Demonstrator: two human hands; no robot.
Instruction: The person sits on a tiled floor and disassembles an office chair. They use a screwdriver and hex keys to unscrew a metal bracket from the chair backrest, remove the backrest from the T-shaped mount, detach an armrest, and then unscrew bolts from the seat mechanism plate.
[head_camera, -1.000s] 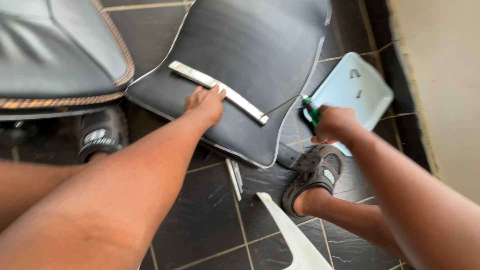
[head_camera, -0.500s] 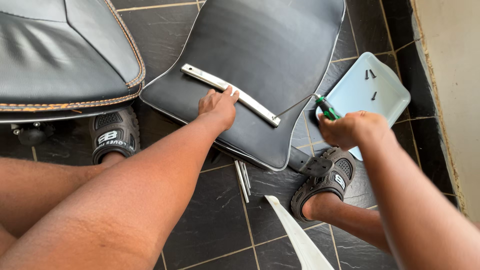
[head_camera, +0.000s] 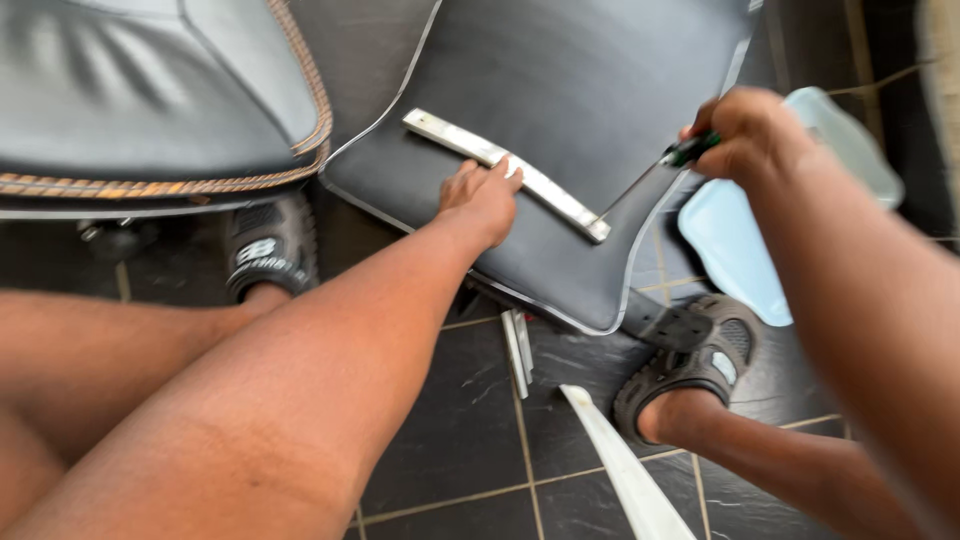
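A black padded panel (head_camera: 590, 90) with a pale trimmed edge lies on the dark tiled floor. Across it lies a flat silver metal bracket (head_camera: 545, 187). My left hand (head_camera: 481, 203) presses its fingertips onto the middle of the bracket. My right hand (head_camera: 752, 135) grips a green-handled screwdriver (head_camera: 684, 152), its thin shaft slanting down to the bracket's lower right end.
A second black cushion with brown stitched piping (head_camera: 150, 110) lies at the upper left. A pale blue plastic lid (head_camera: 745, 240) sits on the floor right of the panel. My two feet in dark sandals (head_camera: 270, 250) (head_camera: 690, 365), loose white strips (head_camera: 517, 350) and a long white piece (head_camera: 625, 470) lie below.
My right hand has swung the screwdriver from beside the blue lid in over the panel, bringing its tip to the bracket's end. My left hand stays pressed on the bracket.
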